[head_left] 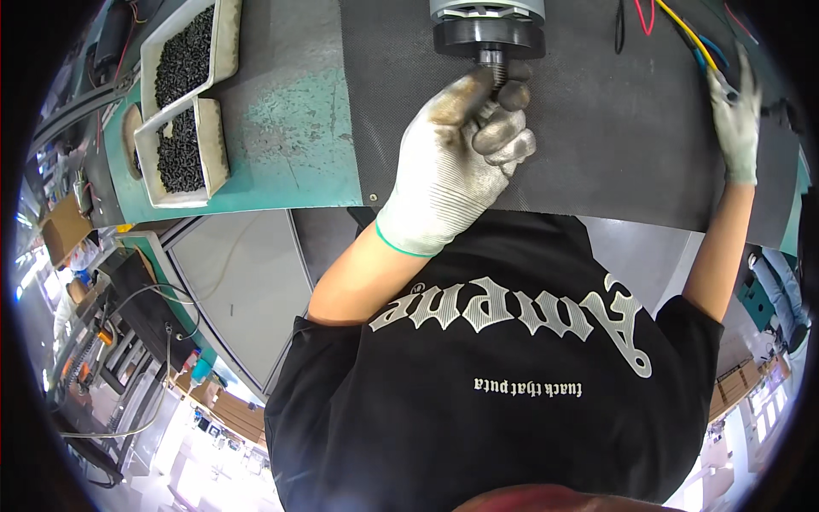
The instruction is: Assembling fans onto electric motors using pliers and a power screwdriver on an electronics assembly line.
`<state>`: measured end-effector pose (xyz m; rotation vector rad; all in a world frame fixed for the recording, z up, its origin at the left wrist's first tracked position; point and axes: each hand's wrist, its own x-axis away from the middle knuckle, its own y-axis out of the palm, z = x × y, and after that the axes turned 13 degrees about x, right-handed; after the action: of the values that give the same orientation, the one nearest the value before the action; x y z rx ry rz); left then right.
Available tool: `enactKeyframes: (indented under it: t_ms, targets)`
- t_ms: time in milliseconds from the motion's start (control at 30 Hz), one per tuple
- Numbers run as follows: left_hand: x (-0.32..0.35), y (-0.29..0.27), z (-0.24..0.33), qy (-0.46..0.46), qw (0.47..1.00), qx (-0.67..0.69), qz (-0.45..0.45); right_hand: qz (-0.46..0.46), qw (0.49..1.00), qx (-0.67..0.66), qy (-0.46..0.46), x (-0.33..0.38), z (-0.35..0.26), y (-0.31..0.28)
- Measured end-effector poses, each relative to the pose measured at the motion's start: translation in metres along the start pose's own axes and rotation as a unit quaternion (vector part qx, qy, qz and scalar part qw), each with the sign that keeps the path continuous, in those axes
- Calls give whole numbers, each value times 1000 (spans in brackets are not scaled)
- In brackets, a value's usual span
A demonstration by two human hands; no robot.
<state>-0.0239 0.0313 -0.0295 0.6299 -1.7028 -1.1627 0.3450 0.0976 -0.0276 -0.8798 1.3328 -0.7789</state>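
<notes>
A grey metal cylindrical housing with a black round flange [488,38] is at the top middle of the bench. From the flange a threaded shaft [492,68] points toward me. My left hand [465,149], in a white knitted glove with dark-stained fingertips, has its thumb and fingers closed around the shaft's end, which they hide. Far to the right, my right hand [738,124], gloved the same way, reaches over the bench with fingers stretched apart. Its fingertips are beside a yellow wire [682,30] and a blue wire [712,49]; whether they touch is unclear.
Two white trays of small black screws, a larger one [223,51] and a smaller one [215,154], stand on the worn green bench at left. A black mat [597,162] covers the middle. A red wire [644,21] and a black cable loop [620,26] lie at upper right.
</notes>
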Motion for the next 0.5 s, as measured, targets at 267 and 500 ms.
enactKeyframes:
  t_ms: [267, 500]
  targets:
    - [2, -1, 14, -98, 980, 164, -58, -69, 997, 1, -23, -5, 4, 22]
    - [37, -8, 30, 30, 989, -141, 11, -115, 964, 202, -131, -1, 54, 42]
